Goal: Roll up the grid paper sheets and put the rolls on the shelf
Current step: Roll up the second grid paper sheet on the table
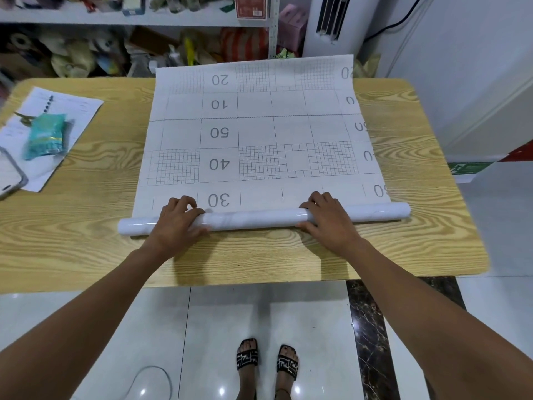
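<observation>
Left hand (178,223) and right hand (327,222) are gripping the roll (253,219) of grid paper (256,131) lying on a wooden table (95,226); tiled floor (259,319) below, cluttered shelf (115,17) behind, teal packet (44,137) sitting left.

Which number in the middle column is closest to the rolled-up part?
The grey printed 30, upside down just above the glossy white rolled tube of paper. The 40, 50, 10 and 20 sit further up the flat white grid sheet.

Bare table (403,157) right of the sheet (259,125); teal packet (44,137) and phone (10,174) crowd the left.
</observation>
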Tool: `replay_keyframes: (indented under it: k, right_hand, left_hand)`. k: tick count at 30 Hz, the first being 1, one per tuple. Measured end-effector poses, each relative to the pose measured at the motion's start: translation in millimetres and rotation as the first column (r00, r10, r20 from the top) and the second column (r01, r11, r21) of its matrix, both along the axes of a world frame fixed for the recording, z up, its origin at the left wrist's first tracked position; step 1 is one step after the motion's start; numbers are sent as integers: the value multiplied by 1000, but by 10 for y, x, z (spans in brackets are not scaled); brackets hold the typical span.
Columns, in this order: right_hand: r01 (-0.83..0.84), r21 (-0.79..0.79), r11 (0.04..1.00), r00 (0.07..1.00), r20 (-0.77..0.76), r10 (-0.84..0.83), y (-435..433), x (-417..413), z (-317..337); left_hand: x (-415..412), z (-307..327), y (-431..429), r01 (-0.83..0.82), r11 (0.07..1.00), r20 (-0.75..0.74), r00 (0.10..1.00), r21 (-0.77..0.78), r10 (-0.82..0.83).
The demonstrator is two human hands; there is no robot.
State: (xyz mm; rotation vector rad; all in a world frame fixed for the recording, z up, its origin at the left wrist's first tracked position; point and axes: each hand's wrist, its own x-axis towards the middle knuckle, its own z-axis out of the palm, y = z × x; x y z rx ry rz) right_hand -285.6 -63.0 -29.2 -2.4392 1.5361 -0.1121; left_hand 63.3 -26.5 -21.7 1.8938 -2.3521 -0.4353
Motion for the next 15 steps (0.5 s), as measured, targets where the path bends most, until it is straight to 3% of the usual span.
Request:
replay_keyframes:
  k: [8,15]
  right_hand:
    - [37,62,997,995,86,-42,19,26,57]
    - [46,33,998,998,39,-48,27,19,33]
  left_hand:
    - [-30,-4,-18,0,999,3,1000,-32,0]
    - [31,-2,-14,17,1000,-42,999,-2,-17]
